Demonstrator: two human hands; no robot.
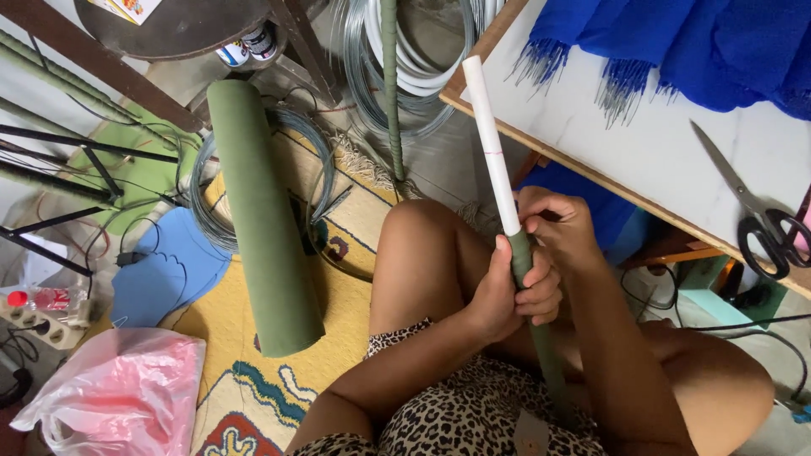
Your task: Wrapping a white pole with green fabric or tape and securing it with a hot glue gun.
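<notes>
Head view, centre frame: I see my left hand (514, 291) closed around a white rod (490, 139) where its green wrapping (545, 338) begins; my right hand (557, 224) pinches just above. The table edge (591, 181) crowds the right; open floor lies left, beside a green felt roll (262, 219).

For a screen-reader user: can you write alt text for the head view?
Seen from above, a seated person's left hand and right hand grip a white rod partly wrapped in green. A green roll lies on the rug, scissors on the table.
</notes>
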